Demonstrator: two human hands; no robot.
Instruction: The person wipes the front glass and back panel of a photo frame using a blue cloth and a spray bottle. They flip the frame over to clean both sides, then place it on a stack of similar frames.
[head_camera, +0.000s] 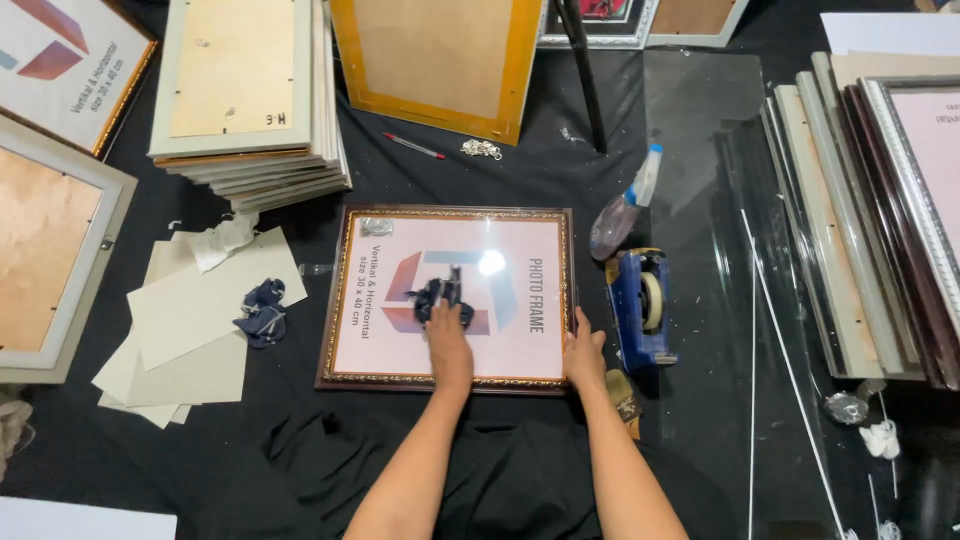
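A dark brown photo frame with gilt trim (352, 300) lies flat on black cloth in the head view, its glass over a pink insert sheet. My left hand (447, 340) presses a dark crumpled cloth (440, 295) onto the middle of the glass. Over at the frame's near right corner, my right hand (583, 356) rests with its fingers on the edge.
A blue tape dispenser (640, 305) and a spray bottle (625, 205) lie right of the frame. Stacked frames stand at back left (245, 95) and far right (880, 220). Glass sheets (700, 130), loose backing cards (200, 320), another dark rag (262, 312), a red pen (414, 146).
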